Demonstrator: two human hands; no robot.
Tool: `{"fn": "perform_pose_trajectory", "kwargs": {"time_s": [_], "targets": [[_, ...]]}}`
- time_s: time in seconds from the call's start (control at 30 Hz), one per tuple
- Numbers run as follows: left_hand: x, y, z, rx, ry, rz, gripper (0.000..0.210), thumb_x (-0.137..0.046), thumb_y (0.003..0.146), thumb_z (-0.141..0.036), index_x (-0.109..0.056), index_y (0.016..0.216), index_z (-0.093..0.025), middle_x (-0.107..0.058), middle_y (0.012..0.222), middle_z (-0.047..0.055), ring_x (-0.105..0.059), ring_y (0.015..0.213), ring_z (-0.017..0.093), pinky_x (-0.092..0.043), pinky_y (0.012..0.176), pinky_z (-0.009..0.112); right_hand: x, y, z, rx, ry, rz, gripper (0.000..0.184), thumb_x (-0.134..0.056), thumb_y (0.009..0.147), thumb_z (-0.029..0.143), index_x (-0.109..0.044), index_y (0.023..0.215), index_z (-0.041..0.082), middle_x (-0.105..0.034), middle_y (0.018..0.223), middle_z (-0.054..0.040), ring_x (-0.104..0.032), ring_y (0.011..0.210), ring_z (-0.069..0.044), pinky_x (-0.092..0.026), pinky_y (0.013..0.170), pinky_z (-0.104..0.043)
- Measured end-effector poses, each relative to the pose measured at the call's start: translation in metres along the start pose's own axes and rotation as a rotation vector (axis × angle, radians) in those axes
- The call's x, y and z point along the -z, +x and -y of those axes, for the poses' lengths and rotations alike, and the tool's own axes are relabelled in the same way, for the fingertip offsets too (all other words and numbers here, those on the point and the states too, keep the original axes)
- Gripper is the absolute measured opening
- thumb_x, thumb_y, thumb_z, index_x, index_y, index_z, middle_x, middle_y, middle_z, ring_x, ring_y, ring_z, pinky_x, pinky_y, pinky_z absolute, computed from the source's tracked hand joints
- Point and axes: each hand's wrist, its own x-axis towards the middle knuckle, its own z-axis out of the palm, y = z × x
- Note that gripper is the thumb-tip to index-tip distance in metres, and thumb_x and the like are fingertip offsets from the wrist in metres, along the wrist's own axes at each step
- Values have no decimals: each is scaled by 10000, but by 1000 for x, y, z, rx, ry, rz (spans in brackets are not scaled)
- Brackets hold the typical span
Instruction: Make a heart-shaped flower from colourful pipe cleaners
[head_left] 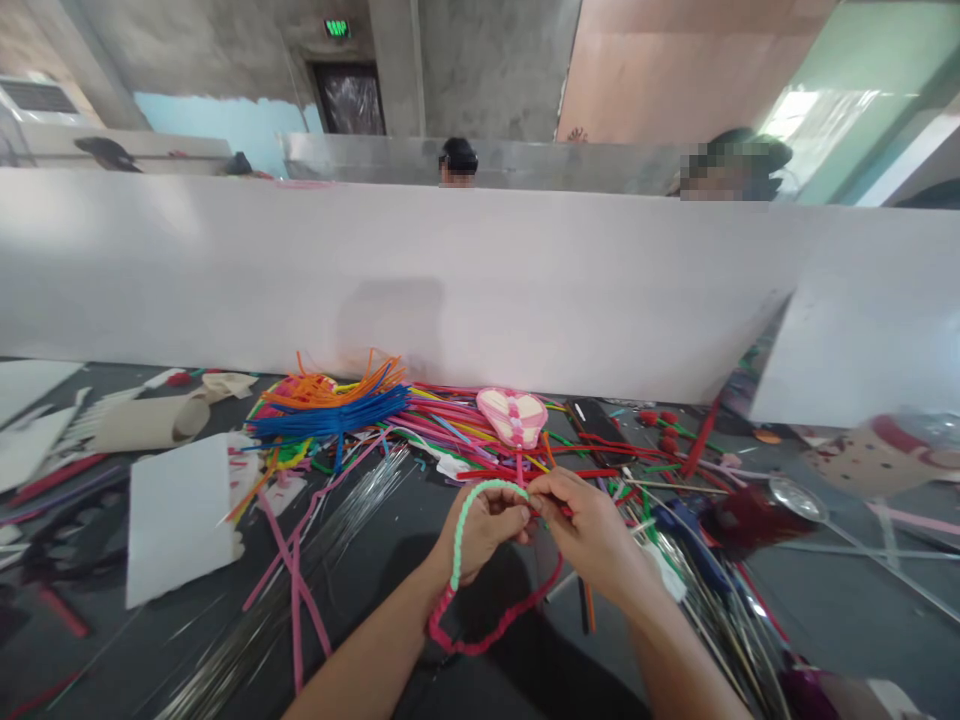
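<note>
Head view: over the dark table (409,510), a green-and-red crinkled strand (456,562) hangs in a loop. My left hand (484,528) and right hand (583,520) meet, pinching it near the green end, seemingly to steady that point. Just beyond lies a pink-and-cream ornament (513,414).

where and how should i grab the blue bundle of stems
Probably pinch the blue bundle around its middle, coming from the near side and slightly above. It lies crosswise, its long side facing the person, with ends splaying loosely; orange stems crowd its far side and the white panel stands behind. The left hand is nearer, but holds the green-and-red strand.
</note>
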Motion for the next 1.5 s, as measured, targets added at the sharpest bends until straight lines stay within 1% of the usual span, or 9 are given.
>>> {"fn": "perform_pose_trajectory", "kwargs": {"time_s": [0.17, 0.33, 0.67, 0.87, 1.2, 1.27, 1.37, 1.43, 1.5], "targets": [[2, 0, -2, 66, -73, 32, 204, -760, 600, -268, -644, 658, -110, -618, 527, -2, -490, 417, 67, -515, 545, 269, 1, 0, 1, -16, 40, 20, 147, -462, 860, 179, -579, 775, 207, -594, 761, -19, -551, 714, -153, -410, 660, -248], [5, 0, -4, 182, -194, 86, 239, -773, 605, -287, -654, 698, -101, -665, 583, 38, -554, 438, 88, -536, 541, 275, 4, 0, -1, -67, 122, 40, 124, -480, 852, 214, -583, 784, 205, -602, 727, -7, -558, 678, -145, -421, 641, -243], [6, 0, -2, 240, -279, 104, 227, -761, 626, -274, -648, 689, -88, -660, 559, 37, -539, 398, 67, -555, 503, 248, 1, 0, -5, -101, 223, 65, 119, -491, 854, 238, -603, 836, 201, -622, 766, -7, -580, 723, -145, -437, 669, -237], [3, -4, 0, 255, -354, 155, 234, -756, 637, -267, -611, 685, -89, -637, 552, 27, -535, 395, 62, -564, 510, 259, 3, 0, 0, -73, 279, 80, 127, -485, 861, 243, -602, 833, 202, -618, 762, -9, -578, 723, -142, -440, 676, -237], [-1, -5, 4, 231, -357, 140, 219, -721, 702, -291, -619, 752, -104, -652, 632, 31, -571, 484, 76, -545, 615, 277, 3, 0, -3, -75, 238, 64, 169, -467, 863, 305, -586, 832, 188, -606, 763, -23, -563, 710, -151, -440, 663, -241], [4, -8, 2, 246, -333, 124, 246, -687, 734, -334, -629, 802, -104, -676, 690, 65, -620, 554, 118, -537, 649, 303, 6, 0, -8, -80, 220, 50, 182, -469, 854, 323, -585, 850, 184, -605, 761, -25, -558, 699, -156, -441, 645, -246], [24, -20, 1, 356, -293, 111, 389, -566, 792, -477, -634, 866, -102, -693, 785, 118, -670, 683, 199, -532, 669, 356, 15, -1, -17, -132, 186, -3, 228, -463, 847, 370, -587, 886, 182, -573, 673, -5, -517, 593, -146, -416, 544, -238], [41, -36, 1, 428, -274, 172, 516, -488, 797, -576, -624, 946, -101, -689, 881, 146, -678, 768, 237, -529, 676, 374, 21, 0, -22, -155, 152, -43, 254, -457, 844, 396, -594, 875, 184, -546, 617, 10, -475, 531, -135, -389, 499, -237], [54, -53, 3, 418, -231, 215, 550, -508, 771, -600, -609, 1002, -110, -674, 960, 161, -673, 827, 256, -532, 669, 375, 24, 1, -27, -159, 111, -75, 269, -458, 838, 412, -603, 857, 186, -546, 604, 12, -460, 514, -133, -375, 486, -240]]}}
